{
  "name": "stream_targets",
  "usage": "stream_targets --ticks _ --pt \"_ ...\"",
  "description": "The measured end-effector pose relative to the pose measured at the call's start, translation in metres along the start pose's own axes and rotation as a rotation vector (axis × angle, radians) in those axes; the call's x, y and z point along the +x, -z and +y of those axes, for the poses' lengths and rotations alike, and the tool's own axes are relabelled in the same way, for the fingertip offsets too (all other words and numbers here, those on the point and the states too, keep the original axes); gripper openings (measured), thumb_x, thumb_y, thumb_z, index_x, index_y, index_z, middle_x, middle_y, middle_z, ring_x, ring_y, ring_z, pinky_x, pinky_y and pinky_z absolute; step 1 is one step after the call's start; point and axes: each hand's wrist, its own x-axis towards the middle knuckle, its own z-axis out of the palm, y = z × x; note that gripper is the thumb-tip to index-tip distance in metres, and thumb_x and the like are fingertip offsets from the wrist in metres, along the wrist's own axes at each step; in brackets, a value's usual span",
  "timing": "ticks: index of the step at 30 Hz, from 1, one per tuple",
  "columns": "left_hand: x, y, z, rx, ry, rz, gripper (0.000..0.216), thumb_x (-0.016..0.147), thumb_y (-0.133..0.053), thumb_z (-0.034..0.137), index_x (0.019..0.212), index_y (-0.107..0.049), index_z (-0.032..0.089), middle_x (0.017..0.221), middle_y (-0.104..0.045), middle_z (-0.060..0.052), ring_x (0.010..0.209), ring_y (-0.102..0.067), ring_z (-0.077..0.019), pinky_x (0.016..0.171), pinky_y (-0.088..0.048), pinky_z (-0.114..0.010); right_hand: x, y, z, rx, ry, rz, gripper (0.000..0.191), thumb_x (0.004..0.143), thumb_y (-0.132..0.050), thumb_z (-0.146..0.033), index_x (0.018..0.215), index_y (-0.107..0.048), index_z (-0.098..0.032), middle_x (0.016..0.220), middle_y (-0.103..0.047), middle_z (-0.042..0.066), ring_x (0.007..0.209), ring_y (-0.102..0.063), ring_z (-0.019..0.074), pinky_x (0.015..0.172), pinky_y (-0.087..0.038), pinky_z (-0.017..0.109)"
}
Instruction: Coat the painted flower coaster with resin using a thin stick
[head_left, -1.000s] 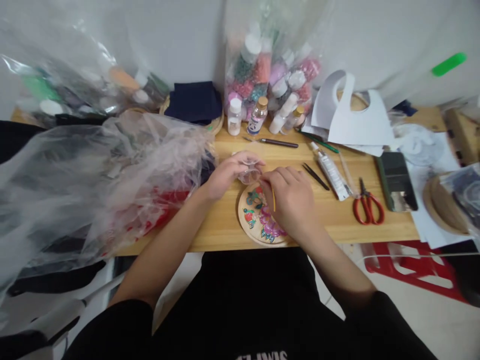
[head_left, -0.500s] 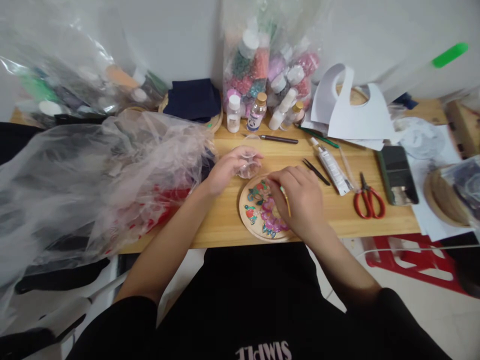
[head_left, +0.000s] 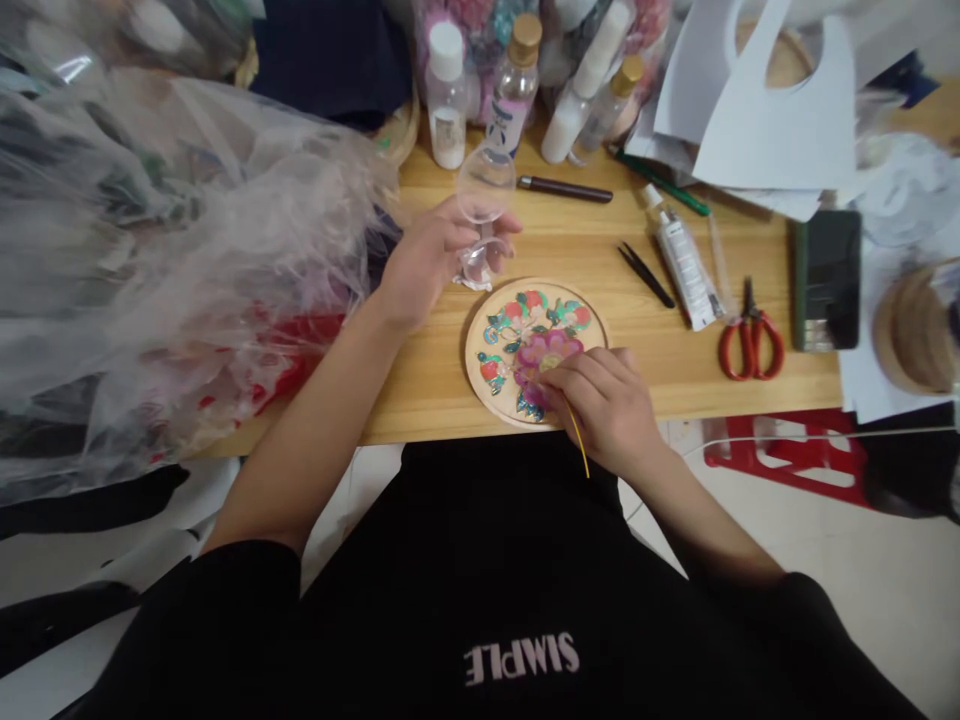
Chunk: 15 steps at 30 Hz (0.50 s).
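Observation:
My left hand (head_left: 424,262) is closed around a small clear plastic cup (head_left: 477,262), whose round clear lid (head_left: 486,187) stands flipped up. Beside it on the table lies a round wooden disc (head_left: 551,292) bearing shiny decorations of red fruit, green leaves and a large pink-purple flower (head_left: 541,350). My right hand (head_left: 606,405) is over the disc's lower right edge, thumb and fingers pinching a thin yellow stick (head_left: 577,442). The stick's lower end sticks out toward my body; its other end is hidden by the fingers near the flower.
To the right lie tweezers (head_left: 646,275), a glue tube (head_left: 684,262), red-handled scissors (head_left: 750,340) and a phone (head_left: 826,280). A dark-handled pen-like tool (head_left: 566,190) and several bottles (head_left: 448,95) are at the back. Crumpled clear plastic (head_left: 225,230) covers the left side.
My right hand has moved toward the near edge of the disc, uncovering its decorations and showing more of the yellow stick. The view has tilted down; my left hand keeps the cup.

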Motion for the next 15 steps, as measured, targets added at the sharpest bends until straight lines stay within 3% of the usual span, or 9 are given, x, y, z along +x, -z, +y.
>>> stream_targets --ticks 10,15 --pt "-0.0007 -0.0016 0.0036 -0.011 -0.001 0.004 0.024 0.075 -0.053 0.033 0.087 -0.064 0.015 0.081 -0.063 -0.005 0.083 -0.061 -0.0186 0.075 -0.045 -0.029 0.0004 -0.0033 -0.0016 0.018 0.005 -0.025 0.013 0.094 -0.055 -0.019 0.096 -0.066 -0.013 0.074 -0.065 0.003 0.073 -0.052 0.0161 0.065 -0.032 0.029" --pt "0.0009 -0.0018 0.0037 -0.055 -0.032 -0.018 0.030 0.066 -0.058 0.033 0.085 -0.065 0.011 0.076 -0.065 -0.006 0.068 -0.057 -0.0141 0.066 -0.045 -0.027 0.0008 -0.0034 -0.0008 0.012 -0.011 -0.065 0.015 0.095 -0.052 -0.021 0.095 -0.067 -0.016 0.077 -0.067 0.003 0.074 -0.054 0.0159 0.066 -0.033 0.029"
